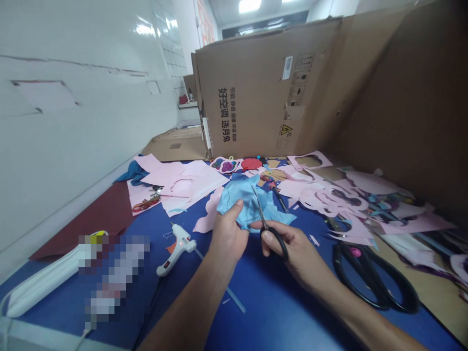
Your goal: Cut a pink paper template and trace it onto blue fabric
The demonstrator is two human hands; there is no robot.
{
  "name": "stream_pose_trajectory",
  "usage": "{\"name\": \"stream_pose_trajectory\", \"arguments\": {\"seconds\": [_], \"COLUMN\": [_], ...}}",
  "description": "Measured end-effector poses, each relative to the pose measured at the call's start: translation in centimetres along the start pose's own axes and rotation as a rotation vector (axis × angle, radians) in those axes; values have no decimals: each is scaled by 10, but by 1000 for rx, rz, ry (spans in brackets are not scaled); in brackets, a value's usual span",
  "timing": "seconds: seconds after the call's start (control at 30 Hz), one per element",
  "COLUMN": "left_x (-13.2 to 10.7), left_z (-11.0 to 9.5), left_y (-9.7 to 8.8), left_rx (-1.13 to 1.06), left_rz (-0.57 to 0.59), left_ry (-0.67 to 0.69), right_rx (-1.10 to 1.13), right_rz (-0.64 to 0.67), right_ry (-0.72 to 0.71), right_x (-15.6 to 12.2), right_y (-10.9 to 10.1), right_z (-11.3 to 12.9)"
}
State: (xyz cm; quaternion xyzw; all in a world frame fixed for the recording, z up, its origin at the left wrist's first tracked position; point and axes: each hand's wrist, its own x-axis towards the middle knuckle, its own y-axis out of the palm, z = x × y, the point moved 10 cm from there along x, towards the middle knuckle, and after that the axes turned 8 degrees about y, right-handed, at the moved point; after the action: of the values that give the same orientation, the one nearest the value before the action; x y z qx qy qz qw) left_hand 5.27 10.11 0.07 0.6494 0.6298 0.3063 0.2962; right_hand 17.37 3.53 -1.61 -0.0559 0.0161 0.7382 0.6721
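A light blue piece of fabric (237,192), with a dark line drawn on it, is pinched in my left hand (231,229), the thumb lying on top. My right hand (283,241) has its fingers through the black handles of a small pair of scissors (262,214). The scissors' blades point up and away, over the right part of the fabric. How far the blades are apart is hard to make out. A wavy-edged pink piece (208,214) lies under the fabric's left side.
A white glue gun (179,248) lies left of my arms on the blue table. Large black-handled scissors (376,278) rest at right. Pink sheets and cut-out scraps (329,197) spread across the back and right. A cardboard box (263,92) stands behind. A partly blurred power strip (119,278) sits front left.
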Motion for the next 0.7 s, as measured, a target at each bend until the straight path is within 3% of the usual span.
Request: {"name": "stream_pose_trajectory", "arguments": {"seconds": [0.7], "left_x": [-2], "left_z": [-6], "left_y": [19], "left_rx": [20], "left_rz": [97], "left_ry": [-41], "right_rx": [91], "right_rz": [10], "right_ry": [-28], "right_x": [0], "right_y": [-6], "right_z": [2]}}
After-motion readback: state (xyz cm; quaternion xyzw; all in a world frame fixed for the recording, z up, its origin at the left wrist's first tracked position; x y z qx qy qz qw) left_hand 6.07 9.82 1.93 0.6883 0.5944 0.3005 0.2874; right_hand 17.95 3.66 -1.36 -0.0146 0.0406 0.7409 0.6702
